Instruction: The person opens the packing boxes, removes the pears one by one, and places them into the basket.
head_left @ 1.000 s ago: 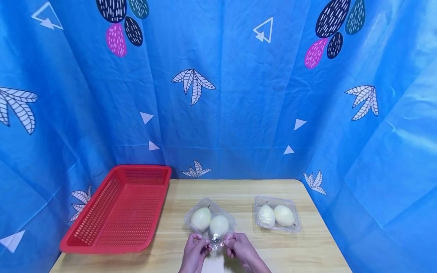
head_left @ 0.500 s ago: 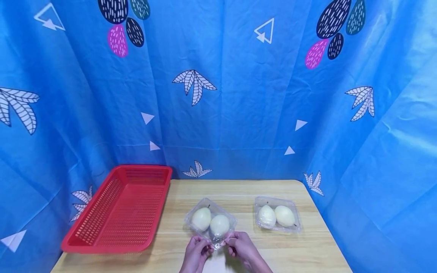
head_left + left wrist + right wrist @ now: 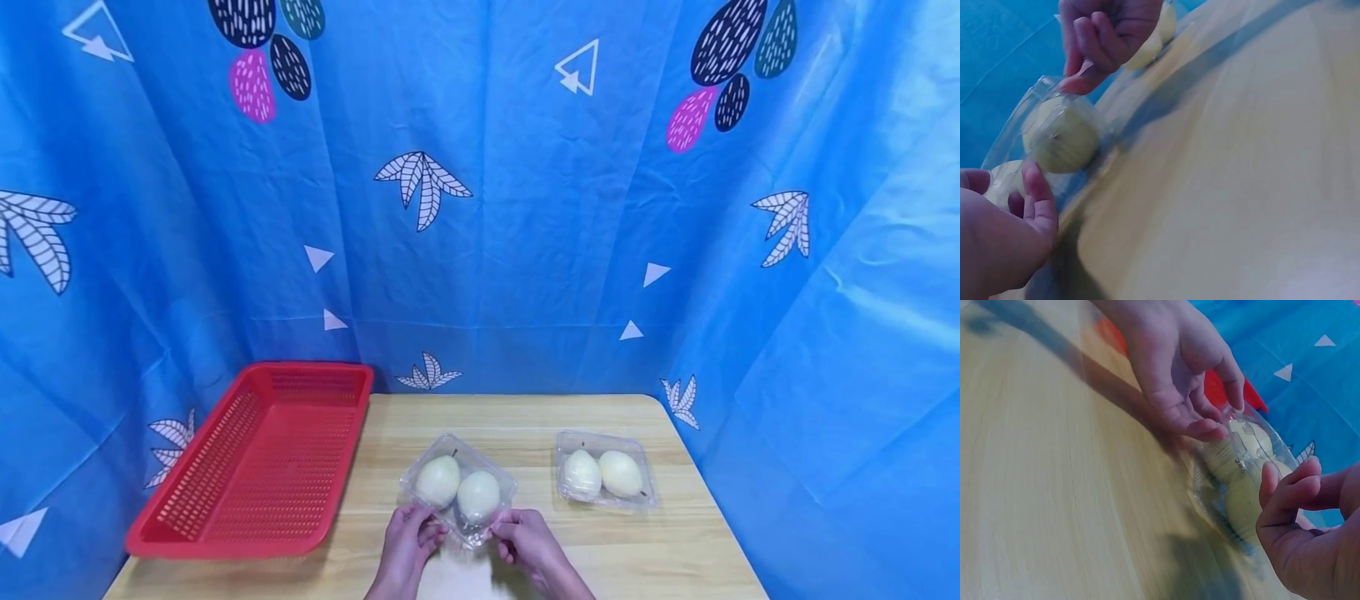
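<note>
A clear plastic clamshell box (image 3: 461, 454) sits on the table in the middle of the head view, turned cornerwise, with two pale yellow-green pears (image 3: 478, 497) inside. My left hand (image 3: 405, 542) pinches its near left edge between thumb and fingers. On the near right edge, my right hand (image 3: 527, 542) pinches the rim close to the front corner. From the left wrist view, the box (image 3: 1038, 94) shows its transparent lid over the pears, with the right hand (image 3: 1107, 37) above it. Whether the lid is latched I cannot tell.
A second clear box (image 3: 606, 437) holding two pears stands to the right on the wooden table (image 3: 517, 417). At the left lies a red perforated plastic basket (image 3: 300, 467). Blue patterned curtains (image 3: 480, 250) enclose the table at the back and sides.
My left hand has shifted left along the box's edge, away from the front corner. The right hand stays nearly in place, and the box has barely moved.
</note>
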`<state>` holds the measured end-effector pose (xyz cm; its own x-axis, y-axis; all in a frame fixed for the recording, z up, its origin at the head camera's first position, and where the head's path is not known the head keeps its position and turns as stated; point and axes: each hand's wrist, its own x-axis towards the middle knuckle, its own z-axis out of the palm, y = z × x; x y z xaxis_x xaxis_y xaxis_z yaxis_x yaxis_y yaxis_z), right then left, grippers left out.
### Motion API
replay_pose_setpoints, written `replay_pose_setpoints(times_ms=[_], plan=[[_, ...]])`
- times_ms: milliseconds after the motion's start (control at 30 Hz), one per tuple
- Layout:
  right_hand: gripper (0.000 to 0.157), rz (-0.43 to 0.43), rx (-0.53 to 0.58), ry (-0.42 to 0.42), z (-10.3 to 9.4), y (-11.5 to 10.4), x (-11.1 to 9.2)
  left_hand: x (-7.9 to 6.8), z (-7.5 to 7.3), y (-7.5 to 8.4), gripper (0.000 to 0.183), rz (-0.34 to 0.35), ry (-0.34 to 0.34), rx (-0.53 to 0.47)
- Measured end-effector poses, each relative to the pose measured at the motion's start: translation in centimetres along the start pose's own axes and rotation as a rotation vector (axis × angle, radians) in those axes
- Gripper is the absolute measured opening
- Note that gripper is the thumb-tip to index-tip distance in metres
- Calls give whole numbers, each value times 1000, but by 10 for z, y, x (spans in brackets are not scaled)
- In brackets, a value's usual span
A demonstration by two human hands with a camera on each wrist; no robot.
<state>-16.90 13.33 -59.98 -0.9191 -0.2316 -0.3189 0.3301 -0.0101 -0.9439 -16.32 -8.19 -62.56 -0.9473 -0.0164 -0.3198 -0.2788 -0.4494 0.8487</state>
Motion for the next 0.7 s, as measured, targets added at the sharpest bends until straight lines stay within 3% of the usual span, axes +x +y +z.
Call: replay_pose_setpoints(times_ms=[133,500,700], plan=[[11,4,7,15,2,-1,-1,4,-2,5,30,18,26,23],[27,-34,-7,122,2,-7,-5,-3,-3,1,25,52,-1,20],[24,-30,15,144,2,-12,-3,4,-1,3,47,85,90,53]])
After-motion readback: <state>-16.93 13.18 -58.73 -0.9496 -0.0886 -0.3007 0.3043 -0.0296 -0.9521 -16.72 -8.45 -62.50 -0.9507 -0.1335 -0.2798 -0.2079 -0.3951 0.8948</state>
